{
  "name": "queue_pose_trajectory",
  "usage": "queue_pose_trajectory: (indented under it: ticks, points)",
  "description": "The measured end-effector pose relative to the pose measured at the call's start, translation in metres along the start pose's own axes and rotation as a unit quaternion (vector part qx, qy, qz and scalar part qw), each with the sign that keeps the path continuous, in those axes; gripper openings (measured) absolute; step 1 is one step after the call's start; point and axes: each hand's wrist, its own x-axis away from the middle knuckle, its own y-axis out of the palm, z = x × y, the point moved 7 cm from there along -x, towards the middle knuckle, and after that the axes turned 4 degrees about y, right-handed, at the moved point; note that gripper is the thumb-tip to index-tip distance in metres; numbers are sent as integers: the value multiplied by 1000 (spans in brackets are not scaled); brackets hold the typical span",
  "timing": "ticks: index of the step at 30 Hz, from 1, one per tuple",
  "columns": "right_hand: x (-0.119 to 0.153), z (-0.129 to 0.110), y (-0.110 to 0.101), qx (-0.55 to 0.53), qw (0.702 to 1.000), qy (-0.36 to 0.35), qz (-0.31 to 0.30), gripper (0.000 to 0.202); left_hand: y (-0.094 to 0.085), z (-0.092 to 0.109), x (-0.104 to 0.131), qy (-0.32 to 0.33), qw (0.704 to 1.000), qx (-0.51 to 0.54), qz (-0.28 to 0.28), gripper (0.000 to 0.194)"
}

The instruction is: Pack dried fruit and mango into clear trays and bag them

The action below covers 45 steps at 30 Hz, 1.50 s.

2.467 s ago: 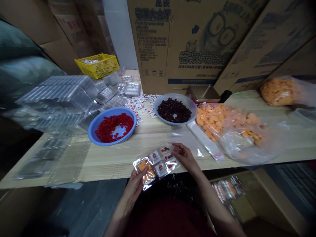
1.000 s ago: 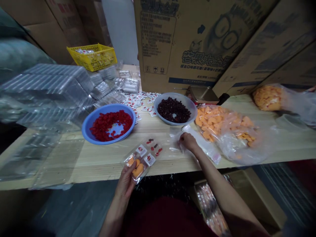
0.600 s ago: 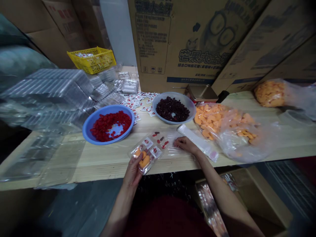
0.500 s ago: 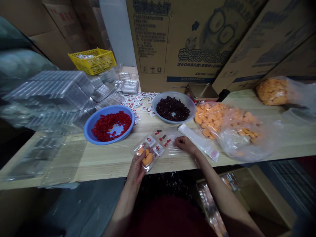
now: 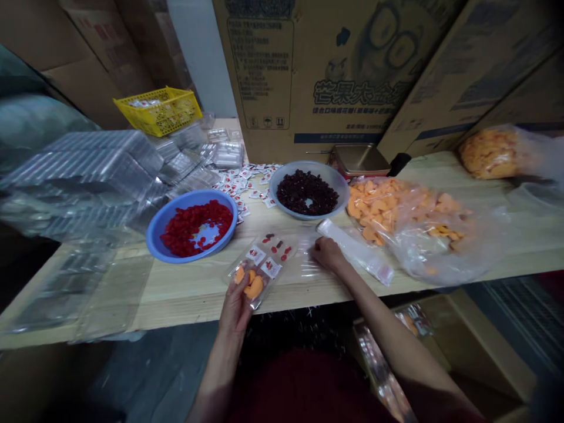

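My left hand [image 5: 235, 305] grips the near end of a clear plastic tray [image 5: 259, 267] that holds orange pieces, two white printed packets and small red and dark pieces. The tray's far end lies against a thin clear bag [image 5: 307, 255]. On the bag's right side my right hand [image 5: 328, 254] is closed, with its fingers curled on the film. Just right of that hand lies a stack of flat clear bags [image 5: 356, 252]. A blue bowl of red pieces [image 5: 194, 229] stands to the left, and a pale bowl of dark pieces [image 5: 308, 191] behind.
Stacked clear trays [image 5: 92, 176] and a yellow basket [image 5: 158, 111] stand at the left. Small packets [image 5: 238, 182] lie between the bowls. An open bag of orange pieces [image 5: 383, 205] is at the right. Cardboard boxes [image 5: 268, 76] rise behind; an open carton [image 5: 476, 341] sits below.
The view has shifted slightly. The tray in my left hand sits a little farther left, and more of the clear film shows stretched between it and my right hand.
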Motion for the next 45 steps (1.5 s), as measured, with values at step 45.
queue_pose_trajectory:
  ticks: [45]
  points:
    - [-6, 31, 5, -438, 893, -63, 87, 14, 39, -48, 21, 92, 972, -199, -80, 50]
